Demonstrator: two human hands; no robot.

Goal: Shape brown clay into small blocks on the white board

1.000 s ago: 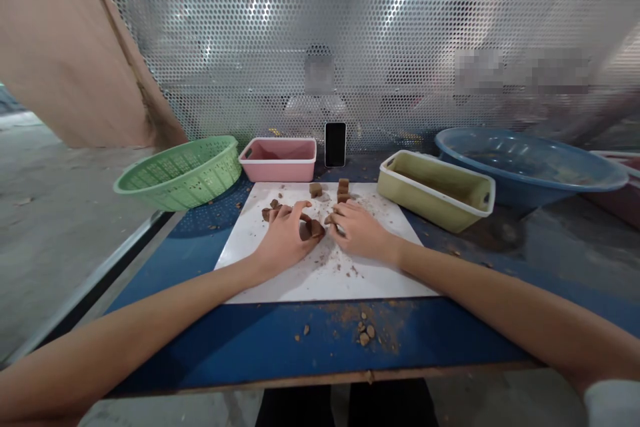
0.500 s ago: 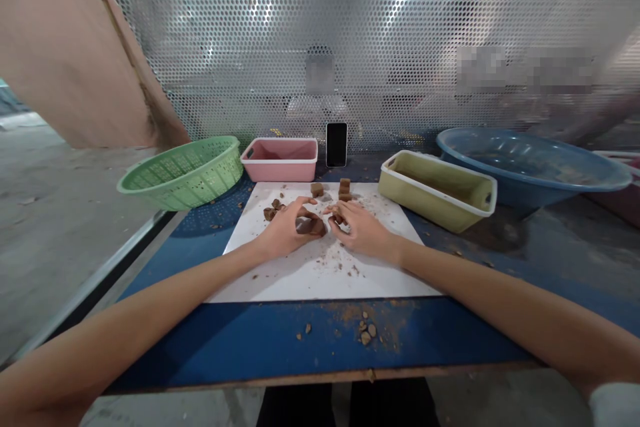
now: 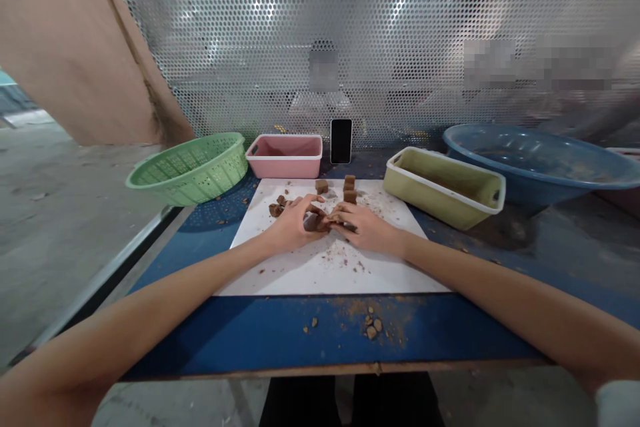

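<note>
My left hand point(image 3: 293, 225) curves round a brown clay-like lump point(image 3: 315, 221) just above the white board point(image 3: 280, 273), thumb and fingers gripping its sides. My right hand point(image 3: 365, 223) meets the lump's right end with bent fingers pressed together. Under those fingers a small brown piece shows in part; its shape is mostly hidden. Beyond the hands stand a brown block point(image 3: 321, 185) and two more blocks, a front one point(image 3: 350, 197) and a rear one point(image 3: 349, 183). Broken brown chunks point(image 3: 276, 209) lie to the left of my left hand.
Around the board on the blue table point(image 3: 225, 337) stand a green basket point(image 3: 215, 170), a pink bin point(image 3: 285, 168), a phone point(image 3: 341, 141), an olive bin point(image 3: 435, 197) and a blue basin point(image 3: 540, 180). Crumbs point(image 3: 373, 328) lie near the front edge. A perforated metal screen point(image 3: 240, 47) rises behind.
My right hand has moved left, closing the gap to the lump in my left hand; its fingers now touch the lump's end. The view has shifted slightly.
</note>
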